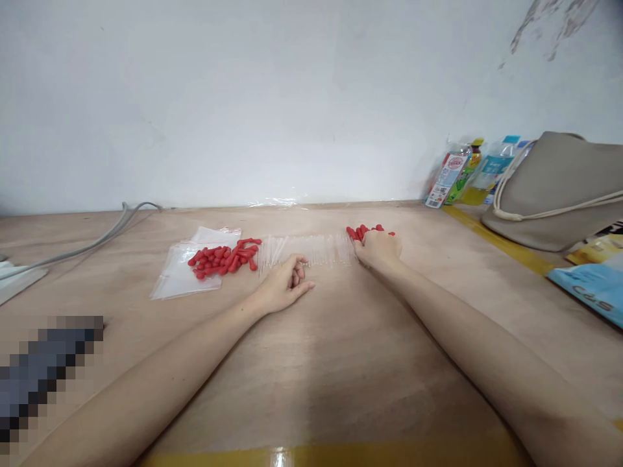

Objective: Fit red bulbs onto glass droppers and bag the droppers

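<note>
- Cable (114,230): well to the left of the tubes, curving up near the wall.
- Plastic bags (170,275): left of the tubes, overlapping flat beneath the left bulbs.
- Left bulbs (214,261): a red heap just beside the tubes' left end; they point every which way, several at its right edge lying nearly crosswise.
- Left hand (287,285): on the near side of the tubes, released, fingers loosely curled and thumb well apart from them; whether a fingertip touches a tube, I cannot tell.
- Tubes (314,250): thin, clear, laid side by side in a row; each long axis runs away from the person, toward the wall, with a few slanting near the left end.
- Right bulbs (363,230): red, at the tubes' right end, partly covered by the right hand.
- Right hand (382,250): at the tubes' right end, fingers bent downward; what they pinch is hidden, so I cannot tell the grip.
</note>
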{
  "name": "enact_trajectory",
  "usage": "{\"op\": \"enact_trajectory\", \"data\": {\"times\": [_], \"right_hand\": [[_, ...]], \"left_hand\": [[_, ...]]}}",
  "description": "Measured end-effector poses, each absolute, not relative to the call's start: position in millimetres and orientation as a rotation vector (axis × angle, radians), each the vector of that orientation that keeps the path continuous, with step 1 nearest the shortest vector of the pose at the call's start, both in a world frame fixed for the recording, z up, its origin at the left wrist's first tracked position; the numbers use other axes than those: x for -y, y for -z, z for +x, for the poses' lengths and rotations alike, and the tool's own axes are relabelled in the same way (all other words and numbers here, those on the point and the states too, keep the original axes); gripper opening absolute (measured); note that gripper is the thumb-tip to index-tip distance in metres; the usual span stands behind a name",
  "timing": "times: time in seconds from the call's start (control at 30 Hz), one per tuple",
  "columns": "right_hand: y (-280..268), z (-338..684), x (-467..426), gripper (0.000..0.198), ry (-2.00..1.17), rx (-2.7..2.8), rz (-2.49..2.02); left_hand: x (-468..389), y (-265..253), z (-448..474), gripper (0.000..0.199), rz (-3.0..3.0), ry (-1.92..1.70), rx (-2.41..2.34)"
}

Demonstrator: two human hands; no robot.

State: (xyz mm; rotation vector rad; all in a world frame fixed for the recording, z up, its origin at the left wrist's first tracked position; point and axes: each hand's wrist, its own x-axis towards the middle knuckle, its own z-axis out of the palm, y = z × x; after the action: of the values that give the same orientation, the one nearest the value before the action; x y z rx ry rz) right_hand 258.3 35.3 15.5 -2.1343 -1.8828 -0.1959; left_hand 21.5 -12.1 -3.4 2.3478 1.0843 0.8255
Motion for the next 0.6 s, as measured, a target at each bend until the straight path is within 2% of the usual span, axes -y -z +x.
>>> {"op": "enact_trajectory", "data": {"times": [0.17,0.6], "right_hand": [[-14,250,-30,0.029,0.289,1.998,-2.013],[-10,236,-33,0.028,0.208,2.011,-2.186]], "left_hand": [[14,2,23,0.03,2.392,-0.823,-1.107],[14,0,23,0.021,2.481,-0.851,-1.126]]}}
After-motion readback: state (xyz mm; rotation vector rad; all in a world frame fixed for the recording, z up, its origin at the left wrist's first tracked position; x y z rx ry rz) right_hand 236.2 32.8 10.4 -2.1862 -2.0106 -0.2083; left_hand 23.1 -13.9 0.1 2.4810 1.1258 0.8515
